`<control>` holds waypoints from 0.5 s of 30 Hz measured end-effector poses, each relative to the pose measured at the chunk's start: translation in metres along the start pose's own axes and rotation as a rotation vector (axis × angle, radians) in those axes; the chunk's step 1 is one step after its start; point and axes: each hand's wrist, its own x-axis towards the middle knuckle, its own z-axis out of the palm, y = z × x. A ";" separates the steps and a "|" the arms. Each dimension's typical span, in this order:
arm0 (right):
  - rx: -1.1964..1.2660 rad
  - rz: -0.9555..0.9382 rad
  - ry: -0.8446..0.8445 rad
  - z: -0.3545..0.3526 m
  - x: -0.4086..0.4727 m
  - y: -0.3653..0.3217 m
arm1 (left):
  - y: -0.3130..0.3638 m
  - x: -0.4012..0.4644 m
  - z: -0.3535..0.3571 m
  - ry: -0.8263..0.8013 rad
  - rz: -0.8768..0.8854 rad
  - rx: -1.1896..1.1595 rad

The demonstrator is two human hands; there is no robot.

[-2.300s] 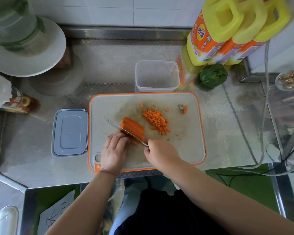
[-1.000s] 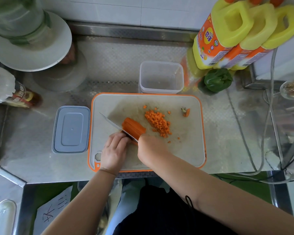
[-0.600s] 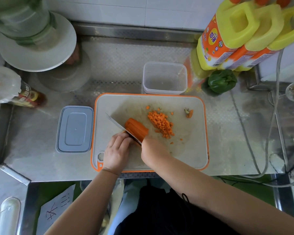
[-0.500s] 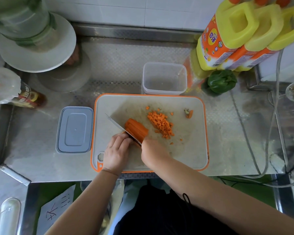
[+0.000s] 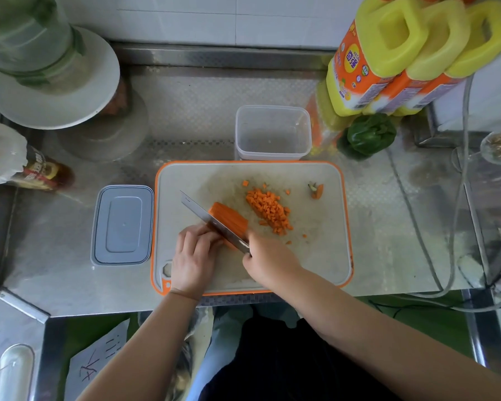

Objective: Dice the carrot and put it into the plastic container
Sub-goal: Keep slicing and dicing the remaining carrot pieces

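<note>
A carrot piece (image 5: 229,219), cut into long strips, lies in the middle of the orange-rimmed cutting board (image 5: 324,256). My left hand (image 5: 193,259) presses on its near end with curled fingers. My right hand (image 5: 268,260) grips the handle of a knife (image 5: 209,219), whose blade lies across the carrot. A heap of diced carrot (image 5: 271,211) sits just right of the piece. The carrot's stem end (image 5: 316,191) lies further right. The clear plastic container (image 5: 272,134) stands empty behind the board.
The container's grey lid (image 5: 122,224) lies left of the board. A green pepper (image 5: 369,134) and yellow bottles (image 5: 388,53) stand at the back right. A white stand (image 5: 52,91) and a sauce bottle (image 5: 41,172) are at the left. Cables (image 5: 422,241) run along the right.
The knife has kept working across the carrot strips with small shifts of my right hand. My left hand has stayed on the carrot's near end.
</note>
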 end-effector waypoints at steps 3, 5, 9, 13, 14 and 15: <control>-0.009 -0.007 -0.004 -0.002 0.000 0.001 | -0.004 0.000 0.000 -0.019 0.030 0.021; -0.008 -0.007 -0.016 -0.003 -0.001 0.000 | -0.010 0.001 -0.003 -0.037 0.073 0.037; 0.005 0.004 -0.007 -0.001 -0.001 -0.002 | -0.017 0.003 -0.005 -0.061 0.127 0.038; 0.026 0.022 -0.001 -0.002 -0.003 -0.005 | -0.018 0.003 -0.005 -0.063 0.117 0.021; 0.030 0.024 0.008 -0.004 -0.005 -0.006 | -0.018 0.003 -0.005 -0.062 0.110 0.018; 0.024 0.023 0.014 -0.006 -0.008 -0.006 | -0.018 0.002 -0.005 -0.060 0.102 0.016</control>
